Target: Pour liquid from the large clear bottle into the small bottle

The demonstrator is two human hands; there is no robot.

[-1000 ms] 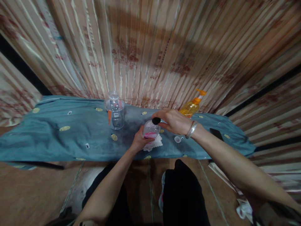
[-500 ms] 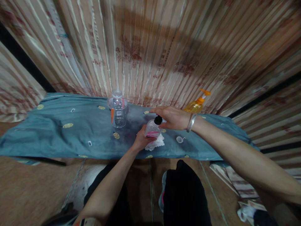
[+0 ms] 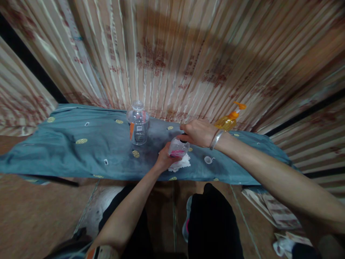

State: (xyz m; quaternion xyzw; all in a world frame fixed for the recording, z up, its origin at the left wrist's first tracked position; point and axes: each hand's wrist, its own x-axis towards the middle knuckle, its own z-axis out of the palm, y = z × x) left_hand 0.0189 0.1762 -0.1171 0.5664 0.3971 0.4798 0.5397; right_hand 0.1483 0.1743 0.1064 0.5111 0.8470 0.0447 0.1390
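My left hand [image 3: 163, 158] is wrapped around the body of a clear bottle [image 3: 178, 146] with a pink label, which leans a little to the right. Over the bottle's top, my right hand [image 3: 198, 132] closes its fingers on the black cap [image 3: 184, 139]; most of the cap is hidden behind them. A crumpled white tissue [image 3: 181, 164] lies on the cloth just below the bottle.
A larger clear bottle [image 3: 139, 131] without a cap stands to the left. An amber pump bottle [image 3: 226, 122] is behind my right wrist. A small round clear lid [image 3: 208, 160] lies on the blue cloth [image 3: 67, 154]. Pleated curtain [image 3: 172, 54] hangs behind.
My right fingers have come down from above and closed around the black cap. The left hand keeps its hold on the bottle. The view has shifted slightly.
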